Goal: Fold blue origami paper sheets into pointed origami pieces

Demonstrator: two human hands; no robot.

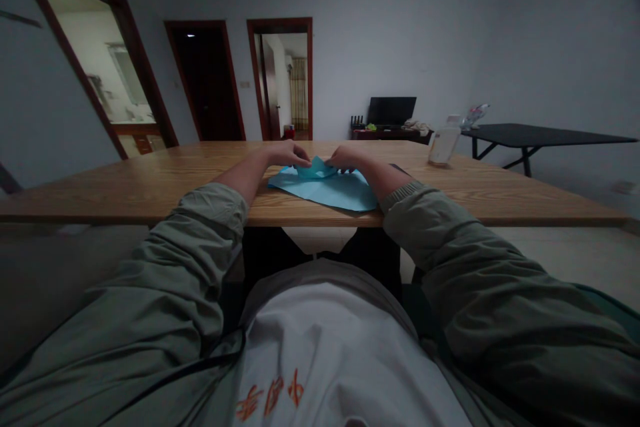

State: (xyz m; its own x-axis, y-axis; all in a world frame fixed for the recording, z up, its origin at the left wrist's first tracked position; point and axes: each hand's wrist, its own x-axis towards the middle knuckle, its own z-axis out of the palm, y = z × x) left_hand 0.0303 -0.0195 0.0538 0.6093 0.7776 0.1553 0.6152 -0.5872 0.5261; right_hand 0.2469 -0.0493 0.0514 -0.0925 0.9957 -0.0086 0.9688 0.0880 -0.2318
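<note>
A light blue sheet [333, 192] lies near the front edge of the wooden table [200, 177], its far part curled up between my hands. My left hand [290, 154] is closed on the raised blue part from the left. From the right, my right hand [346, 158] pinches the same raised part, its other fingers low over the sheet. A small peak of blue sheet stands between the fingertips of both hands. Part of a dark flat object [397, 167] shows behind my right forearm.
A clear bottle with a white cap [444, 141] stands on the table at the right. Farther right is a black table [540, 134]. A dark screen [392, 111] stands on a low cabinet by the back wall. Doorways open at the back left.
</note>
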